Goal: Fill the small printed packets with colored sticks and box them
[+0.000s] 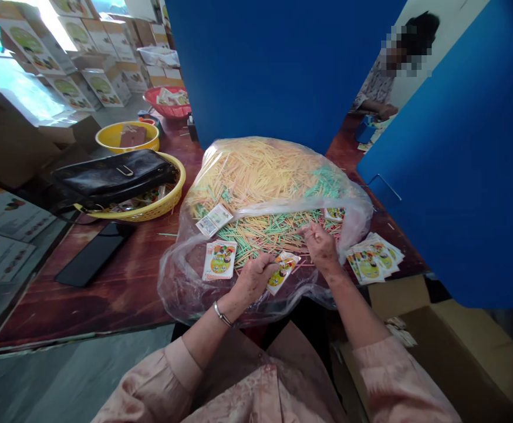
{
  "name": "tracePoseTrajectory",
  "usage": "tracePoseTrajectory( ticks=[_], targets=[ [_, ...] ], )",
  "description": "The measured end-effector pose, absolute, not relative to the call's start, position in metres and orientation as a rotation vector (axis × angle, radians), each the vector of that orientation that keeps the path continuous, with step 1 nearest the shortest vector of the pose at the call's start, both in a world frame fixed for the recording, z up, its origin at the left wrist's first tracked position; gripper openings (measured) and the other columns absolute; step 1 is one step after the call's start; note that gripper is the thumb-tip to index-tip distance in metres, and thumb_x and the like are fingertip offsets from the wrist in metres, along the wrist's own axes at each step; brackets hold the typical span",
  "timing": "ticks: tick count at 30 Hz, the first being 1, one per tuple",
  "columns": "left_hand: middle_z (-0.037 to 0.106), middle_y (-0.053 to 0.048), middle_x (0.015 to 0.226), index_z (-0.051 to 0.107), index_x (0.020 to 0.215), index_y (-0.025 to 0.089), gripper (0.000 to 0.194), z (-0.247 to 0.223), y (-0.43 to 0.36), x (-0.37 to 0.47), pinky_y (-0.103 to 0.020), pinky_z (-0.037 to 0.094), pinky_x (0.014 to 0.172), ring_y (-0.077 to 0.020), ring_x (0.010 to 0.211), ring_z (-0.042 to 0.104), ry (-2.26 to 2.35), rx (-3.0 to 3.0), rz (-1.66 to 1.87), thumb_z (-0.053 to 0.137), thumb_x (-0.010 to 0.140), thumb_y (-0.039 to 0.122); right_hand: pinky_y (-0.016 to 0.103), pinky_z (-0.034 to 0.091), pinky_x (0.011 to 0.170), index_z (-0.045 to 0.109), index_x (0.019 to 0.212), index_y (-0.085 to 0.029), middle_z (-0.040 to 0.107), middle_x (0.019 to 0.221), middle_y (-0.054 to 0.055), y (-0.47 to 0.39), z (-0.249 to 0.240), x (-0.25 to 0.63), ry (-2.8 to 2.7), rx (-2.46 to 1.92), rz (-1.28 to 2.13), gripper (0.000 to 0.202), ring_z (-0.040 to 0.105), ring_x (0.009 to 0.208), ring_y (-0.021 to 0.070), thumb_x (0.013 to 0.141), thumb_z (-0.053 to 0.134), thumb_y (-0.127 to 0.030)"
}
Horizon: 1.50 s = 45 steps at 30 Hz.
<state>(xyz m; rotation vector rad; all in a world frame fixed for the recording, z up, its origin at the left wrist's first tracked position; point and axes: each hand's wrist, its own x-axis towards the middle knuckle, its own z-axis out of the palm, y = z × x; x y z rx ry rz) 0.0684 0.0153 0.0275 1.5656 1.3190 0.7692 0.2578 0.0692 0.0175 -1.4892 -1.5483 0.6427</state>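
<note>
My left hand [251, 283] is closed on a small printed packet [286, 269] with a yellow-green cartoon picture, held at the near edge of a big clear plastic bag [181, 288]. Thin yellow, green and pinkish sticks [278, 226] fill the bag. Over these sticks my right hand [323, 249] has its fingers pinched together; what lies between them is too small to make out. A stack of similar packets [220, 260] rests on the bag left of my left hand, and a packet with a printed panel [214, 220] lies behind it. More packets [373, 258] are fanned out on the right.
A black phone [94, 254] and a yellow basket [168, 202] holding a black handbag [115, 176] are on the left. Behind stand a smaller yellow basket [102, 139] and a red one [168, 110]. Blue panels [265, 70] rise at the back and right; a person sits beyond.
</note>
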Motion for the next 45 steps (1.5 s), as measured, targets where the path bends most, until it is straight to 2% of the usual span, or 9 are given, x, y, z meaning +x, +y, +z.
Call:
tracePoseTrajectory(
  ticks=[7, 18, 22, 24, 27, 31, 34, 38, 45],
  targets=[
    [0.05, 0.005, 0.059, 0.055, 0.067, 0.018, 0.016, 0.016, 0.016, 0.071, -0.019, 0.033, 0.051, -0.0084, 0.055, 0.042, 1.224, 1.426, 0.765, 0.053, 0.077, 0.031, 0.033, 0.051, 0.06, 0.059, 0.088, -0.021, 0.07, 0.077, 0.004, 0.044, 0.042, 0.233, -1.147, -1.212, 1.213, 0.03, 0.065, 0.068, 0.0198, 0.082, 0.051, -0.05],
    [0.056, 0.002, 0.07, 0.057, 0.079, 0.016, 0.015, 0.002, 0.013, 0.071, -0.022, 0.041, 0.059, -0.0095, 0.063, 0.05, 1.086, 1.196, 0.912, 0.059, 0.075, 0.031, 0.034, 0.051, 0.073, 0.06, 0.085, -0.021, 0.07, 0.086, 0.006, 0.031, 0.043, 0.214, -1.147, -1.039, 1.433, 0.023, 0.065, 0.081, 0.0202, 0.078, 0.059, -0.044],
    [0.056, 0.003, 0.067, 0.054, 0.076, 0.016, 0.018, 0.008, 0.011, 0.077, -0.023, 0.043, 0.059, -0.0093, 0.06, 0.051, 0.968, 0.97, 0.97, 0.063, 0.072, 0.031, 0.034, 0.052, 0.071, 0.056, 0.099, -0.024, 0.07, 0.091, 0.006, 0.032, 0.044, 0.215, -1.112, -1.044, 1.481, 0.033, 0.065, 0.085, 0.0211, 0.079, 0.055, -0.05],
    [0.057, 0.003, 0.066, 0.053, 0.076, 0.015, 0.021, 0.013, 0.011, 0.079, -0.023, 0.043, 0.058, -0.0092, 0.059, 0.052, 0.927, 0.894, 0.983, 0.065, 0.07, 0.032, 0.035, 0.052, 0.072, 0.055, 0.106, -0.025, 0.07, 0.093, 0.006, 0.033, 0.044, 0.217, -1.154, -1.064, 1.466, 0.039, 0.065, 0.088, 0.0216, 0.081, 0.048, -0.054],
    [0.058, 0.002, 0.064, 0.053, 0.074, 0.015, 0.025, 0.019, 0.011, 0.08, -0.023, 0.043, 0.057, -0.0092, 0.057, 0.053, 0.92, 0.858, 0.99, 0.067, 0.069, 0.035, 0.037, 0.048, 0.086, 0.062, 0.102, -0.023, 0.068, 0.101, 0.006, 0.035, 0.045, 0.22, -1.379, -1.104, 1.377, 0.04, 0.061, 0.1, 0.0218, 0.085, 0.042, -0.054],
    [0.061, 0.001, 0.067, 0.052, 0.076, 0.016, 0.029, 0.023, 0.012, 0.078, -0.025, 0.045, 0.058, -0.0109, 0.058, 0.056, 0.877, 0.798, 0.993, 0.067, 0.069, 0.039, 0.038, 0.036, 0.101, 0.057, 0.114, -0.025, 0.06, 0.12, 0.005, 0.032, 0.042, 0.225, -1.522, -1.137, 1.199, 0.038, 0.051, 0.116, 0.0215, 0.085, 0.047, -0.048],
    [0.062, 0.0, 0.073, 0.054, 0.079, 0.015, 0.028, 0.021, 0.013, 0.078, -0.025, 0.046, 0.061, -0.0111, 0.063, 0.057, 0.871, 0.783, 1.041, 0.067, 0.07, 0.038, 0.036, 0.044, 0.093, 0.049, 0.119, -0.026, 0.06, 0.116, 0.005, 0.025, 0.03, 0.222, -1.336, -1.153, 1.17, 0.042, 0.056, 0.107, 0.0204, 0.081, 0.055, -0.044],
    [0.061, 0.001, 0.076, 0.056, 0.083, 0.016, 0.023, 0.019, 0.014, 0.083, -0.023, 0.045, 0.064, -0.01, 0.066, 0.055, 0.93, 0.906, 1.085, 0.063, 0.073, 0.036, 0.031, 0.051, 0.073, 0.058, 0.097, -0.024, 0.064, 0.087, 0.001, 0.011, 0.016, 0.216, -1.2, -1.257, 1.184, 0.027, 0.061, 0.076, 0.0172, 0.076, 0.062, -0.04],
    [0.057, 0.003, 0.065, 0.054, 0.083, 0.017, 0.015, 0.029, 0.015, 0.066, -0.023, 0.043, 0.062, -0.0097, 0.061, 0.052, 1.151, 1.199, 1.077, 0.054, 0.079, 0.032, 0.029, 0.049, 0.066, 0.06, 0.091, -0.022, 0.062, 0.082, 0.001, 0.005, 0.022, 0.3, -0.986, -1.499, 0.644, 0.024, 0.057, 0.071, 0.0161, 0.077, 0.056, -0.041]
  ],
)
